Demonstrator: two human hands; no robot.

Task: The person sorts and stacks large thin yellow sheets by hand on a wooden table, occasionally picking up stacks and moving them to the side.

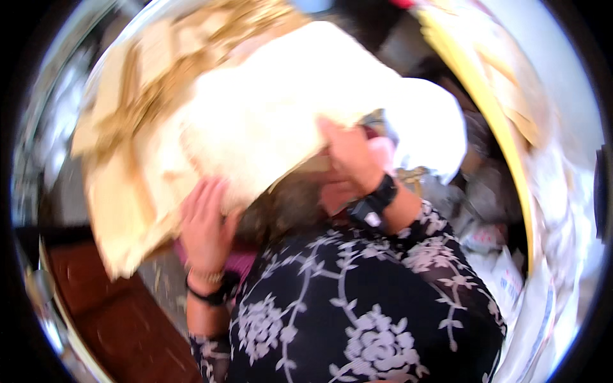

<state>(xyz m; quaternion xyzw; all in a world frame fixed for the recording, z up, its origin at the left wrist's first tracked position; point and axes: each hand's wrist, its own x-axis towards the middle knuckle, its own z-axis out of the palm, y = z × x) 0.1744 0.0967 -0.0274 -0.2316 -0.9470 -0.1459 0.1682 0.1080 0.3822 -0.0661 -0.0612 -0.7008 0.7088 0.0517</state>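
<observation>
A large sheet of brown paper (255, 127) spreads in front of me, washed out almost to white by strong light. My left hand (207, 220) lies on its near left part, fingers stretched out flat. Farther right, my right hand (351, 156) grips the sheet's near right edge, with fingers above and below it. Folded and crumpled brown paper (124, 169) shows under and beyond the sheet at the left. A white rounded bundle (428, 124) sits just right of my right hand. Blur hides finer detail.
A yellow-edged board or sheet (501, 137) curves along the right side, with white plastic sacks (565, 210) beyond it. Clear and white plastic bags (504, 274) lie low at the right. A dark red-brown surface (128, 319) is at the lower left.
</observation>
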